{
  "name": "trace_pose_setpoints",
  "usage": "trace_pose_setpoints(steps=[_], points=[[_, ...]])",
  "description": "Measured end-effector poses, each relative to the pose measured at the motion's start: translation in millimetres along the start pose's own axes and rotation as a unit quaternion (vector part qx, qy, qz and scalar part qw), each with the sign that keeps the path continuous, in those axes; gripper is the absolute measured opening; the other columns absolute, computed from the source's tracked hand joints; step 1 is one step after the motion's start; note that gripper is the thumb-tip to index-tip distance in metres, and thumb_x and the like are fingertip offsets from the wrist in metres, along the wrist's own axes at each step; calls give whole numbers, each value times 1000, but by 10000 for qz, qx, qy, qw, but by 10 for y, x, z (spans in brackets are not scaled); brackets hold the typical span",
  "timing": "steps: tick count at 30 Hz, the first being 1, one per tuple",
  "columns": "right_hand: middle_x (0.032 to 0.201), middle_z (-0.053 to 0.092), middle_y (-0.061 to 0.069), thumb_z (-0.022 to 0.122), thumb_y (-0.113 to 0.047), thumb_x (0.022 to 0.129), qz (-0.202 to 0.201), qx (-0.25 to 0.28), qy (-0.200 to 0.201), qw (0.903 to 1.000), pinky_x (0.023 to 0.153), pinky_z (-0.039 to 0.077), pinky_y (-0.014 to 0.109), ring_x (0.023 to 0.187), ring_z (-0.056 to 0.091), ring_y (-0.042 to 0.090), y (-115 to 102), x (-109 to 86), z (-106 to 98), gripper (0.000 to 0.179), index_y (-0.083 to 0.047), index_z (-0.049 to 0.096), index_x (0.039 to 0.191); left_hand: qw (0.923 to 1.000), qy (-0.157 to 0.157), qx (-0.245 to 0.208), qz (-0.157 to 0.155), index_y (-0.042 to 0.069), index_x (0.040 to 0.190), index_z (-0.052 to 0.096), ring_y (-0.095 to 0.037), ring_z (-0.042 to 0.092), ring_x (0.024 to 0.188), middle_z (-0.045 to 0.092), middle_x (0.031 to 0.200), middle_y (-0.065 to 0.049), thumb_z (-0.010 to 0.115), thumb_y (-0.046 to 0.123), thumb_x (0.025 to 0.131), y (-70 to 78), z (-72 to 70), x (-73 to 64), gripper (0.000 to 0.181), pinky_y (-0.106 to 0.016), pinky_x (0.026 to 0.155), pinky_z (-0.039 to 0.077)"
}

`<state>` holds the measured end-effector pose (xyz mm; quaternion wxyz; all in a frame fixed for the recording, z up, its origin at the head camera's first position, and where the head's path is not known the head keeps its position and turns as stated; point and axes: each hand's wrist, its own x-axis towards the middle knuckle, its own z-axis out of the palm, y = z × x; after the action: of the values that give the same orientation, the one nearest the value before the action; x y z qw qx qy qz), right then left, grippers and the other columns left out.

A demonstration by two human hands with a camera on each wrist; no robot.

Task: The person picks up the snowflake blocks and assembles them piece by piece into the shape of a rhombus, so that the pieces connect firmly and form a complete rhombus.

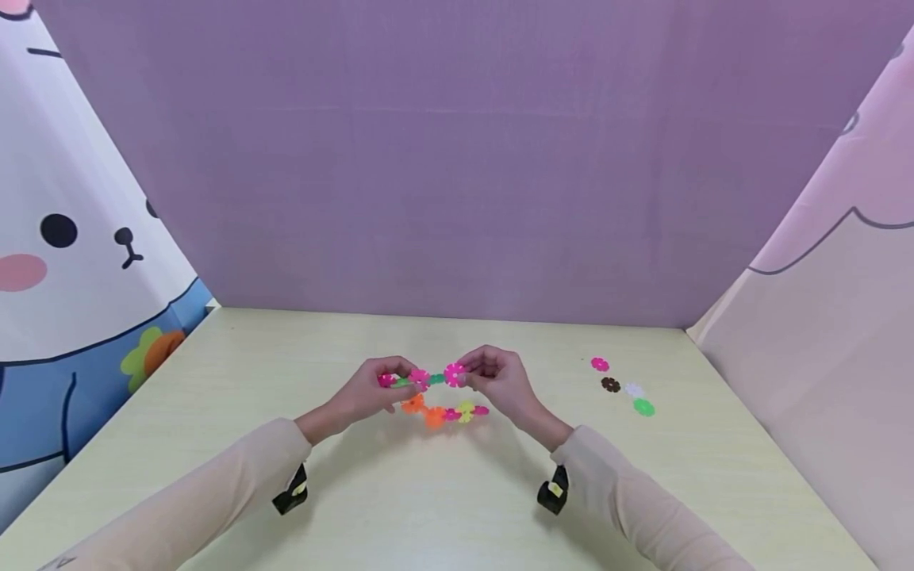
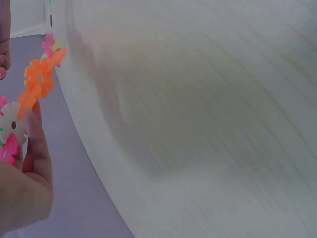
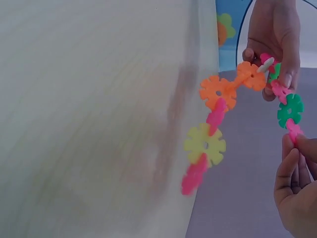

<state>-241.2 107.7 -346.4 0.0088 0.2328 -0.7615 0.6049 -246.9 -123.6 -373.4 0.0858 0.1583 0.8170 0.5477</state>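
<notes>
A chain of interlocked notched plastic flower discs hangs between the two hands above the table. My left hand [image 1: 366, 390] grips it near a white disc [image 2: 11, 121] and pink and green discs. At the chain's other end, my right hand [image 1: 505, 385] pinches a pink disc [image 1: 454, 374] between thumb and fingertips, with a teal-green disc [image 3: 290, 110] linked beside it. From the left hand the rest of the chain dangles free: orange discs [image 3: 218, 92], then pink, a yellow disc [image 3: 205, 145] and a last pink disc [image 3: 194, 176].
Loose discs lie on the pale table [image 1: 428, 507] to the right: a pink one [image 1: 600, 364], a dark brown one [image 1: 610, 385], a white one [image 1: 633, 389] and a green one [image 1: 644, 407]. A purple panel [image 1: 457, 174] stands behind the table, with printed cloth at both sides.
</notes>
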Motion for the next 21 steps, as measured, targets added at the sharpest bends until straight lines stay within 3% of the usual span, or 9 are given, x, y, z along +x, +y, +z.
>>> trace_pose_setpoints(steps=[7,12,18,21], points=[[88,63,31,58,9,82,-53,5,-16,10000,57,48,17,63,59,4,-21,-11,27,15,11,61,96,9997,144,-8,182,8,99,63,-16,59,72,62,95,-8,69,22,82,19,14,-4,23,-28,67,54],[88,63,30,59,9,81,-111,-54,-67,9999,58,49,18,64,59,5,-35,-14,45,15,11,61,96,9989,-37,-271,388,7,104,62,-17,64,77,65,92,-7,70,18,80,37,15,-10,27,-27,71,55],[88,65,27,59,8,82,-191,-248,-127,9994,64,55,34,66,60,8,-53,-14,54,14,10,61,96,9989,-92,-252,376,7,109,62,-18,65,78,69,90,-6,74,27,76,38,19,-10,41,-27,70,55],[87,65,28,60,9,81,-258,-252,-101,9993,64,55,35,65,59,7,-53,-10,61,14,11,61,95,9988,-95,-374,306,6,111,62,-19,67,79,70,91,-7,74,30,75,33,24,-9,46,-28,72,55]])
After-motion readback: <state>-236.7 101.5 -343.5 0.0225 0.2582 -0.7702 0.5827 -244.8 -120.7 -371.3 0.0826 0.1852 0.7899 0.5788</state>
